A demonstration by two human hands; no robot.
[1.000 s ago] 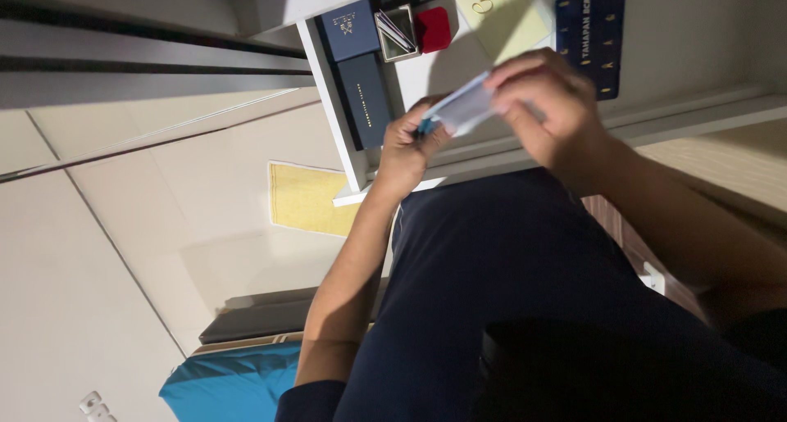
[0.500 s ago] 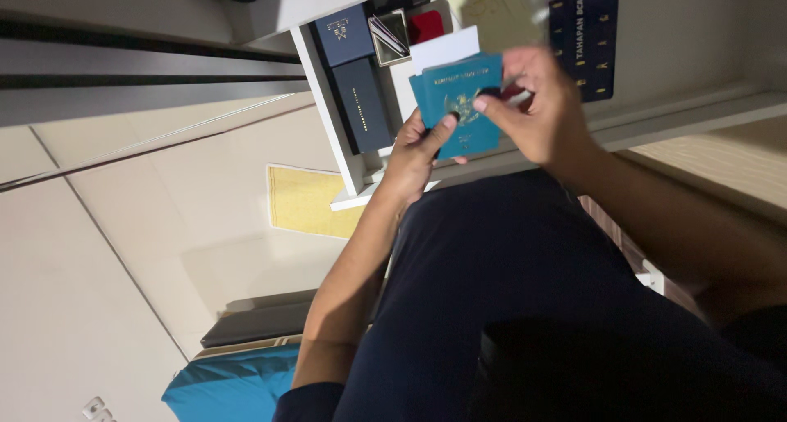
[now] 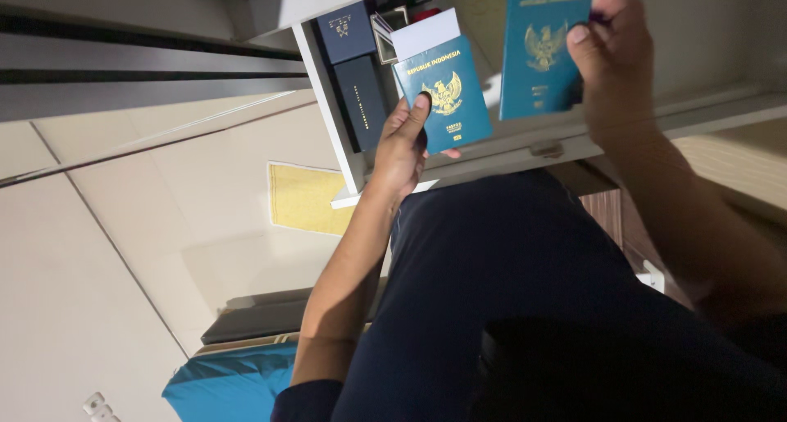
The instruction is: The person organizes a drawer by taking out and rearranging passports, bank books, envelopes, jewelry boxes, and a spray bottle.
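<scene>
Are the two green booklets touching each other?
Apart. The head view shows a strip of white drawer between the left hand's booklet and the right hand's booklet.

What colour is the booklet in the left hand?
Teal booklet with a gold emblem, in the left hand; head view.

Both teal booklets, the one in the left hand at and the one in the right hand at, have matt, faintly grained covers with a gold emblem stamped in foil that catches the light. The white paper slip behind the first booklet looks smooth and plain. The drawer is smooth white laminate with a dull sheen. Two navy boxes in it look like matt card. The floor tiles are pale and lightly glossy; the yellow mat is rough woven cloth. The dark trousers are soft, matt fabric.
</scene>
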